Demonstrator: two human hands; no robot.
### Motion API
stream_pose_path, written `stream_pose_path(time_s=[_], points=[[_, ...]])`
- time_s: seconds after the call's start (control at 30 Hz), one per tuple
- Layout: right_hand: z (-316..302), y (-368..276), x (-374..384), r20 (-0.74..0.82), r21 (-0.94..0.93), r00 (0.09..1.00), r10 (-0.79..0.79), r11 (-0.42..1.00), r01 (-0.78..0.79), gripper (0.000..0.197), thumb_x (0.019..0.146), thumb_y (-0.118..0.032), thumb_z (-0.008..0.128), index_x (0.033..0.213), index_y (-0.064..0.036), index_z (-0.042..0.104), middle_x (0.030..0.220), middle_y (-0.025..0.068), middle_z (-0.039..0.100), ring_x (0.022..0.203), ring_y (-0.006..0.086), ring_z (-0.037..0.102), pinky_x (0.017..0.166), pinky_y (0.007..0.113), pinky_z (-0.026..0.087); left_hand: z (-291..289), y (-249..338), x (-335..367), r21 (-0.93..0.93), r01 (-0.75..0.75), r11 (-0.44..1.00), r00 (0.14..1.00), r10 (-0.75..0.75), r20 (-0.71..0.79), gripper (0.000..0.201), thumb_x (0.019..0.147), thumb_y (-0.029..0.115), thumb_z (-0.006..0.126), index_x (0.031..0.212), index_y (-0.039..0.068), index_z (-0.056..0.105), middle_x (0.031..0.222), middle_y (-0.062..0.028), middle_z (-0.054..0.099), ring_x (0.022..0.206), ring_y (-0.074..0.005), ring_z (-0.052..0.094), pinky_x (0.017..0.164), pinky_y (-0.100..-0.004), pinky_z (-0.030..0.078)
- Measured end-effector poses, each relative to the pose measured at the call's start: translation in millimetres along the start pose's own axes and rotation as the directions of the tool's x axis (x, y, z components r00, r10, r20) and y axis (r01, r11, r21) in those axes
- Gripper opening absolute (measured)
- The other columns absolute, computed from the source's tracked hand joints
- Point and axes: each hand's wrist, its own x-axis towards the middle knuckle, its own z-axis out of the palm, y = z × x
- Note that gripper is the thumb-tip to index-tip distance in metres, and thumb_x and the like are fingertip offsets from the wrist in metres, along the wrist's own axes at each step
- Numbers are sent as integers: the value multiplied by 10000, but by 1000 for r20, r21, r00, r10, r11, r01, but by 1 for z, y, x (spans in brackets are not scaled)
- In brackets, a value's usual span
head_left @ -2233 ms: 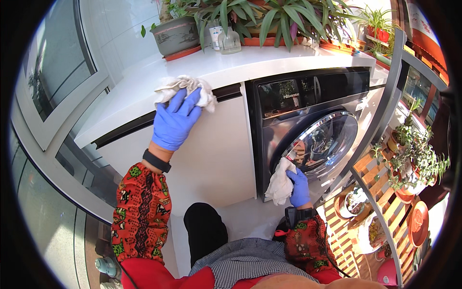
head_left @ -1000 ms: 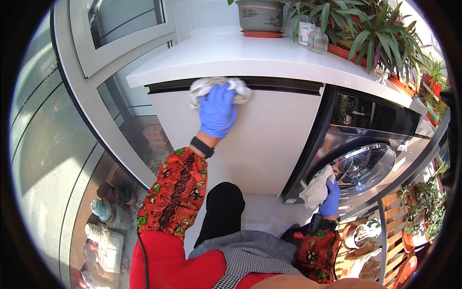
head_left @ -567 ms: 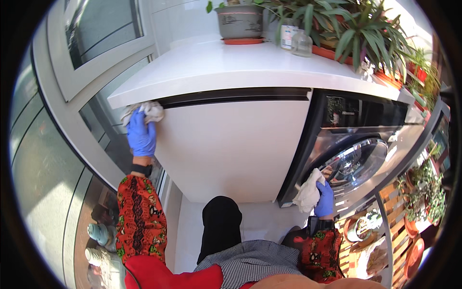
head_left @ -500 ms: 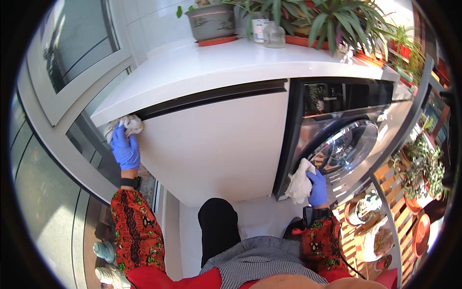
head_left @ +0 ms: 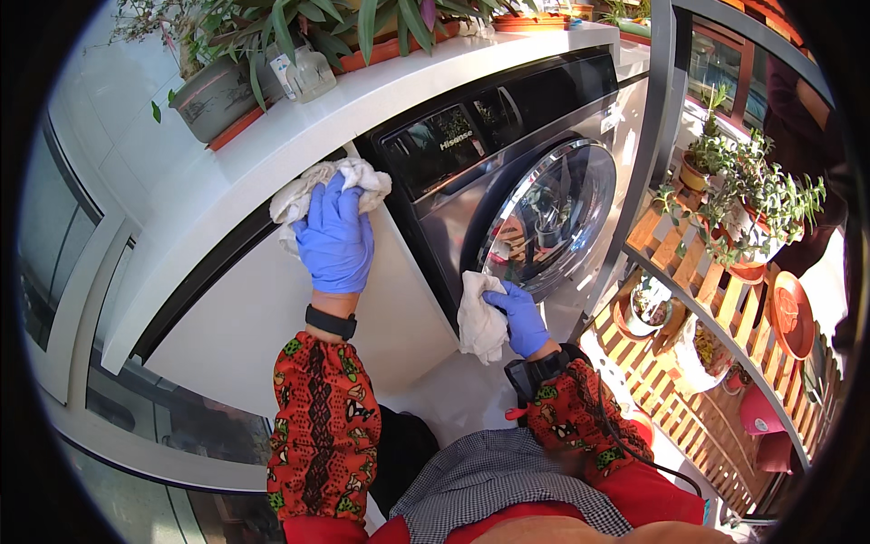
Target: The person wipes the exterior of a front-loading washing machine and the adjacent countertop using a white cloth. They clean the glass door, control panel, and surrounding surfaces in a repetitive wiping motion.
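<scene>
My left hand (head_left: 335,240), in a blue glove, presses a bunched white cloth (head_left: 367,181) against the dark strip at the top of the white cabinet panel (head_left: 272,317). This spot is just under the white countertop (head_left: 240,172), close to the washing machine (head_left: 435,227). Fingers of that hand curl over the cloth. In front of the machine's lower left, my blue-gloved right hand (head_left: 524,322) pinches a second white cloth (head_left: 480,317), which hangs crumpled near the round glass door (head_left: 562,199).
On the countertop stand a grey plant pot (head_left: 217,98), a clear glass bottle (head_left: 313,74) and leafy plants. To the right, a grey-framed shelf with wooden slats (head_left: 693,272) carries potted plants and an orange saucer (head_left: 791,315). Grey-framed glass panes (head_left: 59,236) line the left.
My left hand has slid its cloth rightward along the cabinet's top strip, from the far left corner to beside the washing machine. The view has turned right. My right hand still holds its cloth.
</scene>
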Motion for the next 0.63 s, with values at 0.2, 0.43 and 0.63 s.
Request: stream_pose_path(time_s=[0.2, 0.43, 0.63], points=[[-8, -17, -9, -49, -22, 999, -8, 1000, 7, 293, 926, -51, 633, 1216, -9, 643, 1086, 72, 702, 969, 183, 683, 873, 302, 546, 1, -16, -6, 49, -102, 994, 989, 96, 115, 445, 792, 106, 701, 1219, 141, 585, 1365, -59, 584, 1253, -330, 541, 1034, -529, 368], [-21, -28, -11, -24, 0, 1000, -21, 1000, 21, 320, 932, -49, 586, 1246, -6, 630, 1108, 72, 698, 1001, 182, 679, 907, 300, 539, -43, -58, -49, 2, -15, 1000, 995, 15, -103, 416, 788, 20, 703, 1192, 83, 623, 1326, -134, 629, 1245, -397, 564, 1100, -497, 376], [-15, -24, -10, -27, -39, 999, 20, 999, -21, 340, 926, -57, 600, 1261, -6, 620, 1121, 82, 695, 1006, 187, 678, 911, 299, 537, 3, -17, -26, 28, -133, 991, 987, 129, 100, 401, 820, 121, 689, 1214, 142, 619, 1379, -69, 592, 1302, -360, 528, 1090, -537, 358]])
